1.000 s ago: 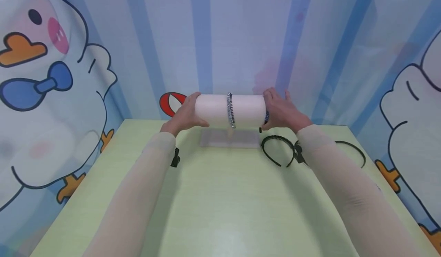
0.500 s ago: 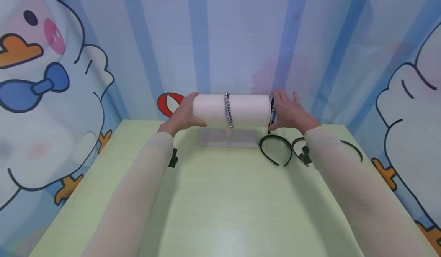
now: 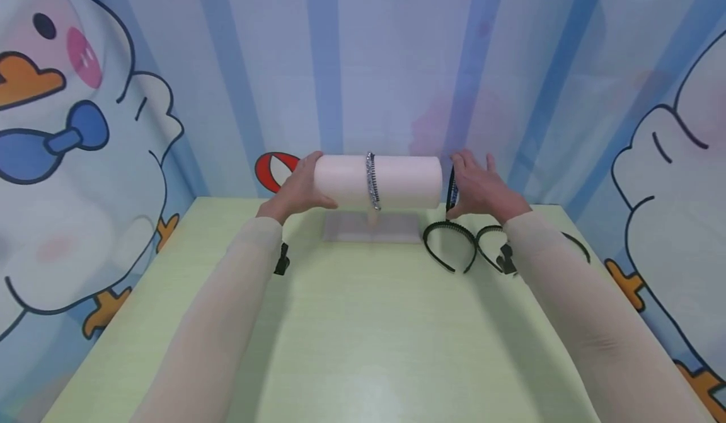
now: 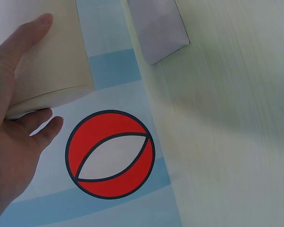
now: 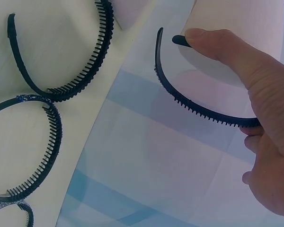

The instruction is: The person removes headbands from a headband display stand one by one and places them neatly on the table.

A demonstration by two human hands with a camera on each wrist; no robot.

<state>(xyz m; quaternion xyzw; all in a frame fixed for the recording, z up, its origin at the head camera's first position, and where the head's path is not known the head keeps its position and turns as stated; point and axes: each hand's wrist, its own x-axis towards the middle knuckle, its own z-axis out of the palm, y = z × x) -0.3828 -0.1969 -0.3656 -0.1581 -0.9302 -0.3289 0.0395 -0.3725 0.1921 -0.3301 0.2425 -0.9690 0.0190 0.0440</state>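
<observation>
Head view: the pale cylinder [image 3: 378,181] is steadied by the spread left hand [image 3: 296,190] (palm cupping its end) while a toothed headband [image 5: 199,109] is pinched at its other end by the right hand [image 5: 255,118].

The cream cylinder stand [image 3: 397,181] lies sideways on a short post over its grey base [image 3: 371,229], with one sparkly silver headband [image 3: 372,180] already wrapped round its middle. A thin black toothed headband [image 5: 199,109] sits just off the roll's right end, held open-side toward it, teeth facing inward.
</observation>
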